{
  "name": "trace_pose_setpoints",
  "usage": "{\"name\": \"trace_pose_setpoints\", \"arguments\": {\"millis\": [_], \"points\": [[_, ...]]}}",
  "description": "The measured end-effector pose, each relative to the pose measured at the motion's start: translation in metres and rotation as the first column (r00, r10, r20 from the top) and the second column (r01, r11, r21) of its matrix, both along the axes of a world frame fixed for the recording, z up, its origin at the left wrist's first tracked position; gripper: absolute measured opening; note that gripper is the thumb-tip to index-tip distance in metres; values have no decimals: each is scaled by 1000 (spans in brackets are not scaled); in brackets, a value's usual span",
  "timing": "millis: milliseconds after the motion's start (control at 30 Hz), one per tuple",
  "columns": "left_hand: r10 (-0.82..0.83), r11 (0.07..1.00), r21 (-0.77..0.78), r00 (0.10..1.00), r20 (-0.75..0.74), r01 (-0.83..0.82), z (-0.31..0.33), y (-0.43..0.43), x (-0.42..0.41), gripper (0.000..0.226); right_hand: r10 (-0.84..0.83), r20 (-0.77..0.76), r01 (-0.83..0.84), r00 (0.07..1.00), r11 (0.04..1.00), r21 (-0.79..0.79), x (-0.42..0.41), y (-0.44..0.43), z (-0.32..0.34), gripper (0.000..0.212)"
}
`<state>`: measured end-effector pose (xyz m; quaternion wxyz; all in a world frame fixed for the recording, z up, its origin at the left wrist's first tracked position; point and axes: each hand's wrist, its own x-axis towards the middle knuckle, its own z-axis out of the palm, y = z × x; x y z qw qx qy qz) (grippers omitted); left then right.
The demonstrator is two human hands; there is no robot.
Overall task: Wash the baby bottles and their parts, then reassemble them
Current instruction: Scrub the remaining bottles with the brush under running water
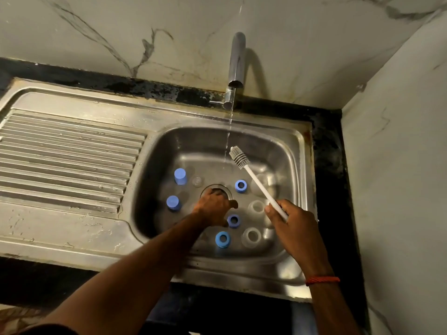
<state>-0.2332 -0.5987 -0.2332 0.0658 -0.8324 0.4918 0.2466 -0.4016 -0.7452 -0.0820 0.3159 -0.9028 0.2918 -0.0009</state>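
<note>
HANDS: white-handled, grey-bristled bottle brush (256,180) is gripped by right hand (292,226); left hand (212,204) is curled over round drain (225,189), hold cannot be told | PARTS: blue plastic rings (240,185) and clear plastic bottles (251,236) are scattered in stainless steel sink (285,151) | RISK: a small part may be knocked into the drain.

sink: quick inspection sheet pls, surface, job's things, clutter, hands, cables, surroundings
surface: steel sink, wet; tap running into it
job's things: two blue caps, three blue rings and three clear bottles lie apart on the basin floor; brush head by the stream
clutter: nothing seen
grippers: left hand at the drain, grip unclear; right hand grips brush handle
cables: nothing seen
surroundings: ribbed drainboard, marble wall, dark counter
</note>
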Motion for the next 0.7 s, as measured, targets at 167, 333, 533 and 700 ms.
{"name": "trace_pose_setpoints", "arguments": {"millis": [167, 333, 533, 700], "points": [[-51, 999, 3, 996, -78, 51, -8, -9, -13, 67, 15, -14, -15, 1000, 1000, -26, 8, 1, -3, 30], [-16, 997, -78, 999, -43, 13, -10, -12, -19, 37, 42, 54, -36, 998, 993, -115, 29, 4, -4, 38], [171, 964, -199, 984, -41, -176, 11, -7, -5, 45, 69, 56, -56, 996, 978, -201, 54, 9, 13, 37], [187, 964, -202, 980, 65, -170, 50, 2, 16, 48, 31, 70, -17, 997, 981, -194, 62, 12, 34, 36]]}}
